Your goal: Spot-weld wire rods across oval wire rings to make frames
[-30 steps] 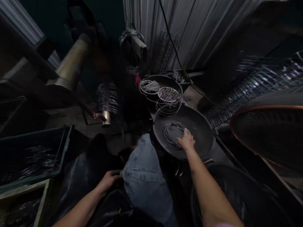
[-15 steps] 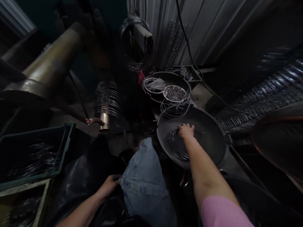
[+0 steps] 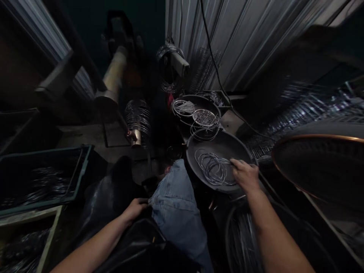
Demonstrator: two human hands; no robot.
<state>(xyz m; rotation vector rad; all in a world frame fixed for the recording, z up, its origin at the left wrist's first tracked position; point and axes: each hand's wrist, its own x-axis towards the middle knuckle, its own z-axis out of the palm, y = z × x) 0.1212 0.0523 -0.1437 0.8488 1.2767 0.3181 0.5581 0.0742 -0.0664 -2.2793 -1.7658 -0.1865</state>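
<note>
Right hand: The person's right hand (image 3: 246,174) is over the right side of the dark grey, round metal pan (image 3: 236,146). Thumb and forefinger appear to pinch the wire; how tightly the other fingers are pressed together, I cannot tell.
Wire at the fingertips: The loose bundle of thin, silver-coloured wire rings (image 3: 212,167) lies in this pan, with some strands leading right to the fingertips. Taken by this edge, I think, most of its weight can rest on the metal.
Pan: Its raised rim probably keeps such springy rings from sliding away.
Left hand: The left hand (image 3: 136,209) rests at the blue denim trouser leg (image 3: 176,197), fingertips touching the cloth; whether they pinch it, I cannot tell. Perhaps it only steadies the body.
Far dishes: Beyond the pan, two shallow, silver-coloured round dishes (image 3: 204,125) hold thin straight rods and small metal pieces, perhaps to keep the kinds separate.
Left bar: Many dark wire rings (image 3: 138,115) hang around a brass-coloured cylinder (image 3: 137,137), which seemingly holds them in order.
</note>
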